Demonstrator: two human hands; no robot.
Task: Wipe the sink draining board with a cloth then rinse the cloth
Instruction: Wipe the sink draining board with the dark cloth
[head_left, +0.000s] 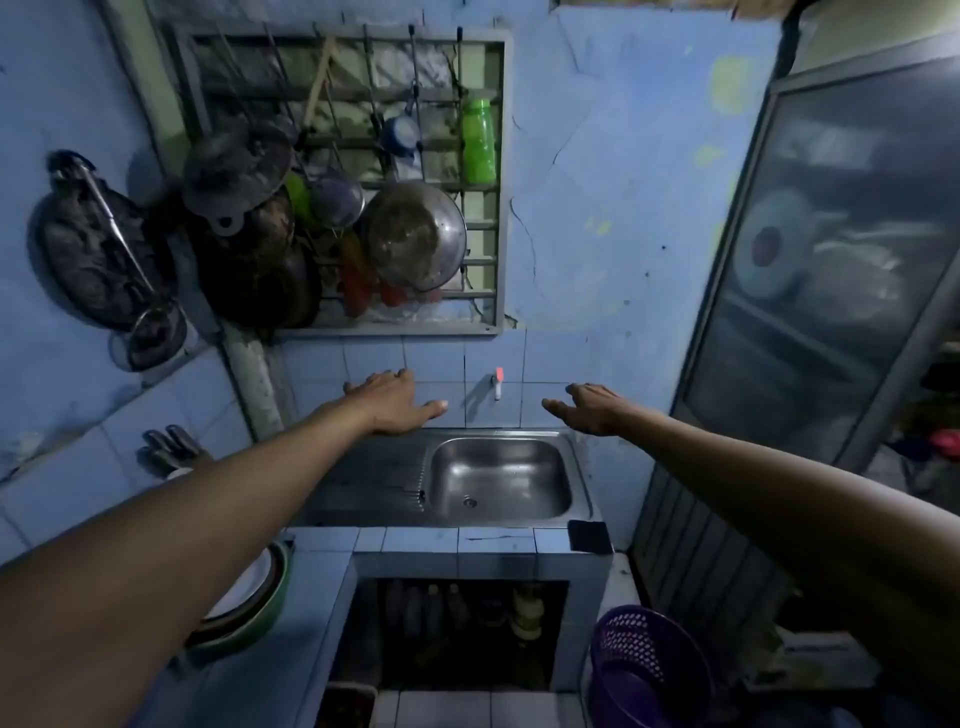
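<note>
- Both arms stretch forward over the sink unit; left hand (392, 400) is spread flat, palm down, above the back edge of the draining board (374, 480), holding nothing.
- Right hand (589, 410) is also open, fingers loosely spread, empty, hovering past the back right corner of the basin (501, 480).
- Draining board: ribbed steel, left of the basin, bare, no dishes on it. Too dark to tell if it's wet or dirty.
- Cloth: can't confirm one. Neither hand has it. A dark flat square (589, 536) sits on the tiled ledge at the front right corner of the sink; could be a cloth or a sponge, can't tell.
- Tap (497, 384) is on the tiled wall between the two hands, red-tipped handle; no water visible running.
- Judgement: task is at the very start, wiping not begun.
- Next move needs: get a cloth in hand (check the dark square first), then sweep along the board's ribs toward the basin.
</note>
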